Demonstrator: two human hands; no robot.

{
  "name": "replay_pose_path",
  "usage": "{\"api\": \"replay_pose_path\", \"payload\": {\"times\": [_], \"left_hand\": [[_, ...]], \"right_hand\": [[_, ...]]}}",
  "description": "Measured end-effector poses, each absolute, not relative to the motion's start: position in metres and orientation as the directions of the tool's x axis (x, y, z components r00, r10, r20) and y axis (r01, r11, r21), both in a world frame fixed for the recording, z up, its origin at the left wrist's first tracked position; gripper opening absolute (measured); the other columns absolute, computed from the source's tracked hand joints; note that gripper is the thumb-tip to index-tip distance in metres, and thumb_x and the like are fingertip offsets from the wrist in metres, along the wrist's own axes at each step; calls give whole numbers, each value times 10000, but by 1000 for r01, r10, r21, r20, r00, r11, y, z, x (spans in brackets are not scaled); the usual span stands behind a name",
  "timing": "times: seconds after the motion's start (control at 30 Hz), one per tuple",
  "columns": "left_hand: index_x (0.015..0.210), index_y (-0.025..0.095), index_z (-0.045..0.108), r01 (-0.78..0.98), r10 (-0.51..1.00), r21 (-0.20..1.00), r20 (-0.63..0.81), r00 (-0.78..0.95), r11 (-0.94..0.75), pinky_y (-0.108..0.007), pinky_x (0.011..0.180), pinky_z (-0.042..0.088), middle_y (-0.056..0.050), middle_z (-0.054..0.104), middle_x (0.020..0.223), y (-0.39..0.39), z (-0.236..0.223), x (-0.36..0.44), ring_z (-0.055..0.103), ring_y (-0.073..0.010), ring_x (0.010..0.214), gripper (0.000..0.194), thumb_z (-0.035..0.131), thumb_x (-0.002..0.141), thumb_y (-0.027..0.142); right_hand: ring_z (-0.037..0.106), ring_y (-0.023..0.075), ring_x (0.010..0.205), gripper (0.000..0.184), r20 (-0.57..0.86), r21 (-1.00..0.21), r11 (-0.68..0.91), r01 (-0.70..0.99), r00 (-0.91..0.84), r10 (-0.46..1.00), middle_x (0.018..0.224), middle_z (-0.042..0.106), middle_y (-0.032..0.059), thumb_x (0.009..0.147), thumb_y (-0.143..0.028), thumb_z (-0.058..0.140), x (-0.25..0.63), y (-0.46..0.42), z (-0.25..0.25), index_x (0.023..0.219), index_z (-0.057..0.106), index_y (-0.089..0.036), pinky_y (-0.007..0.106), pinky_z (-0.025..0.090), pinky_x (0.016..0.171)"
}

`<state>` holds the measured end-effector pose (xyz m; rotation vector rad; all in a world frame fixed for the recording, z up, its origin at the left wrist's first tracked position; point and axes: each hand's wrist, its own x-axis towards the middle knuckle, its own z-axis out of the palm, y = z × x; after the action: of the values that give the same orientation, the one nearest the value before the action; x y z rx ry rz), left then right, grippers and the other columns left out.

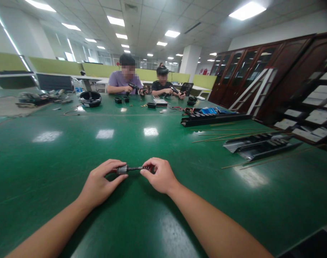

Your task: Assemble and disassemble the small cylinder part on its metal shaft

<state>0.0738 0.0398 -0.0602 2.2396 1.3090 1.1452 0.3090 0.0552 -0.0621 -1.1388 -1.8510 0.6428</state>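
Between thumb and fingers, my left hand (pixel 105 179) grips a small grey metal cylinder (pixel 122 170), which looks like a small motor. A thin dark stem or lead (pixel 134 168) runs from its right end towards my right hand (pixel 160 173). That hand is closed, pinching the far end of the stem, where a small dark piece shows partly between the fingertips. What exactly sits inside the right fingers is hidden. Both hands are low over the green tabletop (pixel 72 161), near the middle of the view.
At right lie dark metal channels (pixel 270 150), thin rods (pixel 219 138) and a long black tray (pixel 214 120). Across the table two people (pixel 125 80) hold drill-like tools near small black boxes (pixel 152 105). A black headset (pixel 90 99) and piled parts (pixel 42 98) sit far left.
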Motion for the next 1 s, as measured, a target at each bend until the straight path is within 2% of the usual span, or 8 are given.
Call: {"api": "replay_pose_path", "payload": {"times": [0.47, 0.6, 0.67, 0.77, 0.87, 1.0], "left_hand": [[1086, 260, 656, 629, 871, 621, 444, 209, -468, -306, 847, 534, -26, 662, 1052, 40, -59, 73, 637, -195, 935, 339, 707, 807, 443], [1119, 227, 617, 669, 937, 678, 339, 84, -306, -356, 840, 514, -43, 675, 1018, 42, -57, 74, 641, -223, 898, 410, 594, 854, 539], [1164, 191, 568, 592, 964, 771, 265, 34, -233, -362, 797, 524, -59, 672, 970, 46, -58, 74, 642, -216, 836, 456, 482, 906, 557], [1265, 145, 495, 410, 977, 891, 213, 3, -195, -355, 764, 540, -79, 657, 961, 55, -64, 68, 629, -195, 788, 528, 415, 935, 549], [1255, 124, 528, 301, 986, 943, 164, -40, -145, -341, 761, 557, -101, 646, 1011, 63, -72, 61, 631, -192, 820, 549, 462, 917, 553], [1170, 137, 562, 165, 987, 982, 111, -116, -91, -297, 784, 575, -107, 642, 1108, 69, -76, 56, 654, -188, 923, 479, 617, 853, 492]], "right_hand": [[552, 118, 614, 114, 378, -785, 426, 451, -196, 905, 715, 656, -3, 780, -292, 696, 309, 55, -64, 801, 712, -181, 224, 392, 581], [515, 116, 558, 368, 302, -824, 349, 446, -175, 937, 574, 563, -18, 922, -415, 524, 310, 57, -63, 678, 649, -170, 230, 336, 544], [512, 117, 553, 476, 281, -830, 328, 451, -169, 944, 534, 518, -21, 968, -438, 430, 311, 58, -62, 613, 597, -168, 234, 324, 553], [522, 117, 561, 495, 270, -829, 321, 458, -176, 947, 535, 508, -22, 979, -438, 401, 312, 59, -62, 594, 561, -171, 233, 325, 570], [521, 116, 551, 492, 253, -827, 315, 465, -192, 948, 536, 511, -23, 981, -441, 397, 311, 59, -63, 599, 555, -175, 233, 321, 565], [524, 118, 555, 492, 235, -829, 308, 466, -210, 949, 548, 528, -16, 978, -454, 403, 310, 58, -66, 606, 561, -173, 233, 319, 557]]}}
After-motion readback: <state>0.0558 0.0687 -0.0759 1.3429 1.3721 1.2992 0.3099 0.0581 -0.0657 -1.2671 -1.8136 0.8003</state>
